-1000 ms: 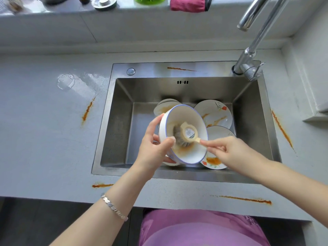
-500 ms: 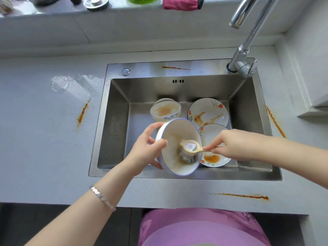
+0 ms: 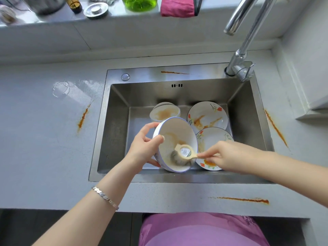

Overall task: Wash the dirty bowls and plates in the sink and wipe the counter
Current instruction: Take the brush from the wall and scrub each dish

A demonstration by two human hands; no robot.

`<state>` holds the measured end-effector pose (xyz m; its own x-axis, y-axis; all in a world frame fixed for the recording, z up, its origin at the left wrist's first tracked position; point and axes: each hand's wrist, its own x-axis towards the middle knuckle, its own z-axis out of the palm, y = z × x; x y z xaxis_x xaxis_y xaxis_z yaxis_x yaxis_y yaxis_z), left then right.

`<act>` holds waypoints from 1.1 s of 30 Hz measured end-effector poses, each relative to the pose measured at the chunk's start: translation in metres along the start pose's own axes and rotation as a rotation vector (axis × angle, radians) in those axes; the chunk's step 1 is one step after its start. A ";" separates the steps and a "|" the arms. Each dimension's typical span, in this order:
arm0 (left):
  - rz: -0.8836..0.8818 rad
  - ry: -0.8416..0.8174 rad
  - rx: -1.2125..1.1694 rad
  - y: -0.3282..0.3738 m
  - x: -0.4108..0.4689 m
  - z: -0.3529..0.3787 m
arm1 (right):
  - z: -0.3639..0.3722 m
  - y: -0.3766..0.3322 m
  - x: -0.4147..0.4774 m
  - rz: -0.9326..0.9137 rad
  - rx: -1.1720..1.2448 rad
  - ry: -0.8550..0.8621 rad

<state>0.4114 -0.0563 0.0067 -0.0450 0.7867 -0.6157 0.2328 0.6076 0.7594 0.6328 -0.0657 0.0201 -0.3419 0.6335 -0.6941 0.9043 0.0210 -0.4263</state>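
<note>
1. The bowl [image 3: 175,137] is held tilted over the sink [image 3: 113,130], close to its front wall, with the opening turned up and to the right. Brown residue is seen on the inner wall.
2. The left hand [image 3: 143,148] is clamped on the bowl's left side: the thumb is hooked over the rim and the fingers are spread behind the outer wall.
3. The right hand [image 3: 229,157] is closed on the handle of the brush [image 3: 184,153], pinched near its end. The brush head is pressed into the bowl's bottom.
4. The bowl is judged to be glazed ceramic: stiff, fairly heavy, breakable against steel, and likely slippery once wetted. The rim-and-wall hold is judged sound, and the base could be cupped for more support.
5. The brush is judged light, with a rigid handle and yielding bristles. Harder scrubbing would be allowed by a hold nearer the head.
6. A second bowl [image 3: 164,112] and two plates [image 3: 207,115] lie stained in the sink behind and to the right. The nearer plate appears to overlap the farther. Being thin and flat, they are best lifted by the edge, with the thumb above and the fingers beneath.
7. Orange streaks [image 3: 83,118] are seen on the desk [image 3: 44,139], which is not yet wiped.
</note>
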 end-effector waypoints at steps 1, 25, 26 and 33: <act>-0.010 0.002 -0.002 -0.001 0.000 -0.002 | -0.002 0.006 0.000 0.008 -0.033 0.056; 0.138 0.030 -0.455 -0.015 -0.017 0.046 | 0.048 -0.021 0.029 0.202 1.589 0.548; 0.142 0.099 -0.518 -0.018 -0.020 0.056 | 0.049 -0.025 0.029 0.199 1.579 0.556; 0.282 0.372 -0.295 -0.019 -0.004 0.027 | 0.010 0.002 -0.010 0.015 1.092 0.566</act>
<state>0.4339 -0.0740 -0.0109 -0.3727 0.8767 -0.3043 0.0058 0.3301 0.9439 0.6358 -0.0800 0.0201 0.0716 0.8803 -0.4691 0.1260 -0.4745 -0.8712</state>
